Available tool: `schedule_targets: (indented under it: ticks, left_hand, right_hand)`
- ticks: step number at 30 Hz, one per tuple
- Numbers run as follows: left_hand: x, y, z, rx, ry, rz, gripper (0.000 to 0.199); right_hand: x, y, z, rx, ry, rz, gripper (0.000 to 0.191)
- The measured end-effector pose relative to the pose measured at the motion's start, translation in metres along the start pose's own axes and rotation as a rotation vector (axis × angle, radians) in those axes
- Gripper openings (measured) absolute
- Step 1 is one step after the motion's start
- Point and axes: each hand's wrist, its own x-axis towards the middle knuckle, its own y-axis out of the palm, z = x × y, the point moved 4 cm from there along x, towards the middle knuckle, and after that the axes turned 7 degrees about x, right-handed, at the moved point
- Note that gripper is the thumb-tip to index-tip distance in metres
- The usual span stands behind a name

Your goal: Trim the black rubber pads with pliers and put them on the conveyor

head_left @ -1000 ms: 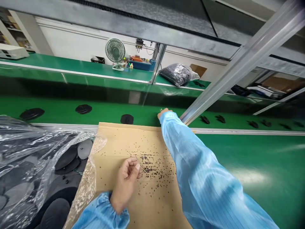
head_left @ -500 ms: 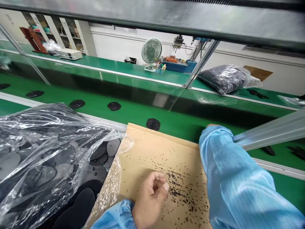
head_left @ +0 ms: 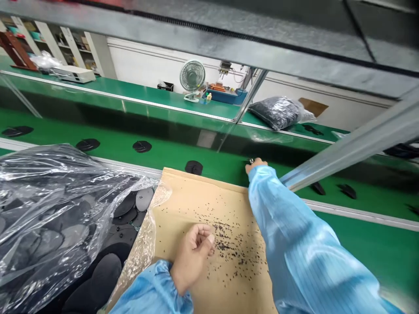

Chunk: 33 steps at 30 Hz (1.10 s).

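Loosely curled, my left hand (head_left: 193,253) hovers over a brown cardboard sheet (head_left: 183,196), thumb and fingers close together; whether something small is between them is hidden. Tiny black pieces (head_left: 225,244) lie scattered on the cardboard just right of it. My right hand (head_left: 256,164) reaches past the far edge of the cardboard, over the green belt (head_left: 225,168). Something small, dark and shiny shows at its fingertips, too small to make out. A black flat piece (head_left: 194,167) lies on the belt left of my right hand.
Clear plastic (head_left: 59,209) covers a heap of black oval pieces (head_left: 106,270) at left. More black pieces (head_left: 142,146) lie along the belt. A metal post (head_left: 353,139) slants at right. Behind stand a green fan (head_left: 192,76) and a filled plastic bag (head_left: 278,111).
The view has shifted, and most things appear further left. My right hand now shows beyond its sleeve, over the belt. My left hand keeps nearly the same curled pose.
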Motion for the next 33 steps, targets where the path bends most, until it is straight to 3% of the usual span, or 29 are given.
schedule_targets:
  ticks: [5, 10, 14, 18, 22, 23, 25, 30, 33]
  left_hand:
    - [-0.001, -0.002, -0.001, 0.021, 0.054, -0.012, 0.042]
    - [-0.002, -0.003, 0.001, -0.008, 0.083, -0.003, 0.044]
    - [-0.002, -0.004, 0.0, -0.039, 0.102, 0.007, 0.046]
    - [-0.006, -0.005, -0.007, -0.106, 0.152, -0.027, 0.052]
    - [-0.014, -0.002, -0.013, -0.294, 0.091, 0.077, 0.053]
    - [-0.015, -0.001, -0.014, -0.338, 0.069, 0.12, 0.05]
    - [-0.016, 0.0, -0.015, -0.37, 0.048, 0.169, 0.044]
    - [-0.019, -0.002, -0.014, -0.302, 0.04, 0.142, 0.041]
    - [-0.022, 0.001, -0.016, -0.289, 0.042, 0.167, 0.042]
  right_hand:
    - [-0.025, -0.014, 0.009, 0.13, -0.011, 0.076, 0.045]
    - [-0.062, -0.04, 0.01, 0.385, -0.008, 0.084, 0.027]
    - [-0.114, -0.058, 0.018, 0.679, 0.015, 0.167, 0.029]
    - [-0.191, -0.059, 0.025, 0.92, 0.044, 0.384, 0.026]
    - [-0.267, -0.04, 0.034, 1.435, 0.164, 0.854, 0.035]
    - [-0.281, -0.035, 0.035, 1.512, 0.192, 0.913, 0.037]
    - [-0.297, -0.026, 0.034, 1.566, 0.233, 0.869, 0.038]
    - [-0.309, -0.005, 0.023, 1.775, 0.383, 0.578, 0.043]
    - [-0.312, 0.002, 0.023, 1.895, 0.319, 0.577, 0.039]
